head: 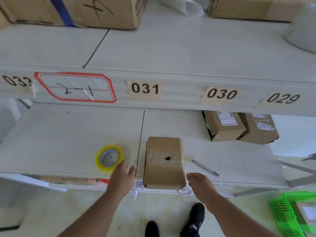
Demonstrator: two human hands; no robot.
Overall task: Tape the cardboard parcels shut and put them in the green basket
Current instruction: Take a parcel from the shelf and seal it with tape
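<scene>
Two hands: left hand (123, 173) and right hand (198, 181) both empty, fingers loose.
Parcel: cardboard parcel (163, 162) at the shelf's front edge, between the hands, long axis running away from the person.
Tape: tape roll (109, 157) just beyond the left fingertips; left hand nearer.
Basket: green basket (280, 214) on the floor, lower right.

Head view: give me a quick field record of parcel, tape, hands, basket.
parcel: cardboard parcel at shelf's front edge, hole in its top
tape: yellow tape roll lying flat on shelf, left of parcel
left hand: left hand open, near the roll, holding nothing
right hand: right hand open, beside parcel's right corner
basket: green basket on floor at right, a box inside
other: metal rod right of parcel
</scene>
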